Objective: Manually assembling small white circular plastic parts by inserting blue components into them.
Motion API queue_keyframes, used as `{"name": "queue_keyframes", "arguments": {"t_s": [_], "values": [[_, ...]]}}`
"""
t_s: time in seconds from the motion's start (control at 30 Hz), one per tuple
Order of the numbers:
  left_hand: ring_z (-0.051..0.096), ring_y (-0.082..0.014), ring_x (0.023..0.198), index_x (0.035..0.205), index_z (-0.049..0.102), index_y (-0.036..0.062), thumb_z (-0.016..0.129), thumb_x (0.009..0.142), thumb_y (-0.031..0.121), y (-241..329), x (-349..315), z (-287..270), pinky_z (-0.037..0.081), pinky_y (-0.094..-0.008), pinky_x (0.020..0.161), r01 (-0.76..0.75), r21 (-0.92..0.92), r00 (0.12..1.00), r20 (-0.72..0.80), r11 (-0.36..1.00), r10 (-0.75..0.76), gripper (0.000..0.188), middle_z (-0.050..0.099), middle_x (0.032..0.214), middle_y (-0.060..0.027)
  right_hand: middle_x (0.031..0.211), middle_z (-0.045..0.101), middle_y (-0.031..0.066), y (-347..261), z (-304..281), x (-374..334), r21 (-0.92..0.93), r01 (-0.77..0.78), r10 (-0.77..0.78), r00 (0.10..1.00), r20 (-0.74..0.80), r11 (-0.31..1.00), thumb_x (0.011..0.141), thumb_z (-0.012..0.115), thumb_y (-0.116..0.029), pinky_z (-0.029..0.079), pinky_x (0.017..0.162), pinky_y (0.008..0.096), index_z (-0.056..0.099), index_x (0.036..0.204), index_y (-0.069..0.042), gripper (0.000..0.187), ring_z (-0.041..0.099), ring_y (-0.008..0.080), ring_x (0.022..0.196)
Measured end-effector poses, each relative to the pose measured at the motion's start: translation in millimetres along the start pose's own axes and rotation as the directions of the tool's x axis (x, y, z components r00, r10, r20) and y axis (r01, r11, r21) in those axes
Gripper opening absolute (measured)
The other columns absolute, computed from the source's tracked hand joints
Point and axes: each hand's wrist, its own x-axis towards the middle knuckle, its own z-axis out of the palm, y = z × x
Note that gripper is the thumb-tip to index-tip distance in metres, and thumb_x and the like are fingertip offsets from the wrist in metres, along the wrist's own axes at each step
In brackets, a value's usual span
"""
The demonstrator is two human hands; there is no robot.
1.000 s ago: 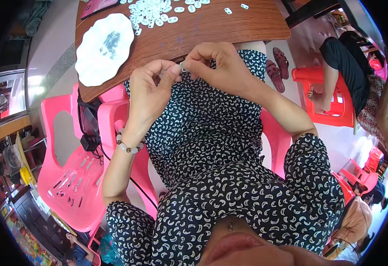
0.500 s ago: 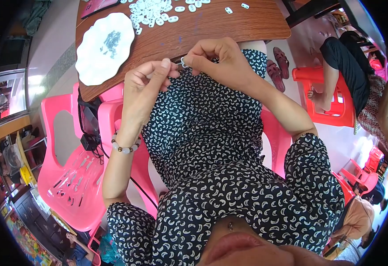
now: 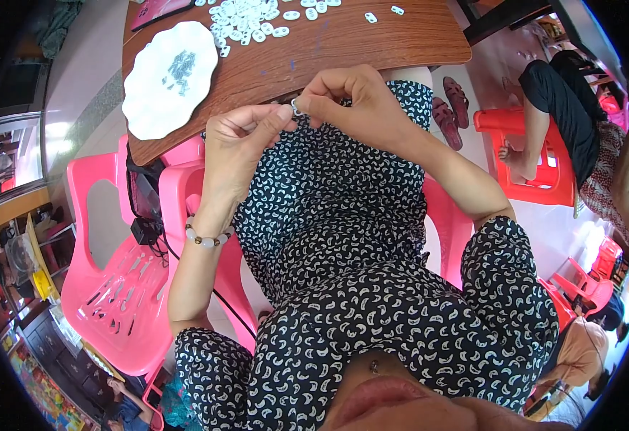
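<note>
Above my lap, just off the table's near edge, both hands meet at the fingertips. My right hand [image 3: 354, 100] pinches a small white oval piece [image 3: 296, 109] between thumb and forefinger, partly covered by them. Against that piece press the closed thumb and fingers of my left hand [image 3: 246, 136]; whatever they hold is hidden. A white plate with a wavy rim [image 3: 146, 108] lies on the table's left, bearing a heap of tiny grey pin-like bits [image 3: 181, 70]. Farther back is a pile of white oval pieces with two holes each [image 3: 239, 20].
The brown wooden table [image 3: 401, 43] carries two loose oval pieces [image 3: 370, 17] at right and a pink-edged flat object [image 3: 158, 10] at far left. A pink chair [image 3: 113, 302] stands at left. On the right, another person's bare foot [image 3: 519, 161] rests on a red stool [image 3: 490, 122].
My left fingertips have moved right, up to the white oval piece. The thin grey bit that showed between my hands is now hidden.
</note>
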Motion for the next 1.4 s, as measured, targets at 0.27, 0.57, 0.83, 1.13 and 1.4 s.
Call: {"name": "queue_keyframes", "arguments": {"t_s": [0.27, 0.57, 0.83, 1.13, 1.4], "values": [[0.054, -0.0032, 0.061, 0.091, 0.071, -0.001, 0.068, 0.087, 0.016, 2.7, -0.4, 4.8, 0.042, -0.0172, 0.056, 0.002, 0.018, 1.0, -0.001, 1.0, -0.002, 0.017, 0.069, 0.075, -0.0048, 0.067, 0.065, 0.002, 2.3, -1.8, -2.1, -0.015, -0.021, 0.021, 0.999, 0.034, 1.0, 0.087, 0.064, -0.017, 0.044, 0.056, 0.0199, 0.066, 0.082, 0.0, 0.018, 0.058, 0.0048, 0.062], [0.052, -0.003, 0.061, 0.096, 0.069, -0.0001, 0.063, 0.086, 0.012, 14.3, 19.6, 2.2, 0.04, -0.0178, 0.056, -0.068, 0.222, 0.997, -0.03, 0.973, 0.077, 0.017, 0.067, 0.074, -0.0009, 0.068, 0.063, -0.0006, -5.0, -15.1, 0.3, 0.169, -0.025, 0.031, 0.999, -0.036, 0.985, 0.088, 0.065, -0.018, 0.041, 0.056, 0.017, 0.066, 0.085, -0.001, 0.018, 0.056, 0.002, 0.063], [0.063, -0.0264, 0.072, 0.099, 0.069, 0.0065, 0.068, 0.081, 0.02, 29.3, 93.2, 1.9, 0.05, -0.0383, 0.066, -0.339, 0.879, 0.85, 0.133, 0.336, 0.509, 0.023, 0.062, 0.085, -0.0125, 0.07, 0.064, 0.0006, -8.1, -26.0, -0.3, 0.165, 0.039, -0.017, 0.991, -0.131, 0.985, 0.088, 0.064, -0.018, 0.041, 0.055, 0.0175, 0.065, 0.085, 0.001, 0.02, 0.056, 0.0021, 0.064], [0.063, -0.0256, 0.076, 0.092, 0.071, 0.0049, 0.066, 0.083, 0.018, 15.1, 110.2, -6.2, 0.051, -0.0352, 0.068, -0.401, 0.889, 0.796, 0.217, 0.223, 0.566, 0.016, 0.066, 0.082, -0.0112, 0.069, 0.064, 0.0001, -7.4, -29.3, -1.7, 0.142, 0.016, 0.003, 0.991, -0.137, 0.99, 0.088, 0.064, -0.019, 0.041, 0.055, 0.0182, 0.065, 0.085, 0.001, 0.021, 0.055, 0.0021, 0.063], [0.055, -0.0045, 0.068, 0.114, 0.063, -0.0004, 0.063, 0.091, 0.019, 15.6, 68.4, -8.1, 0.045, -0.0168, 0.06, -0.007, -0.047, 1.0, -0.007, 0.999, 0.006, 0.03, 0.069, 0.088, -0.0076, 0.073, 0.064, 0.001, 1.4, -30.0, 1.6, 0.233, 0.019, 0.01, 0.992, -0.123, 0.972, 0.089, 0.062, -0.018, 0.043, 0.059, 0.0184, 0.064, 0.089, 0.001, 0.019, 0.057, 0.0035, 0.068]]}}
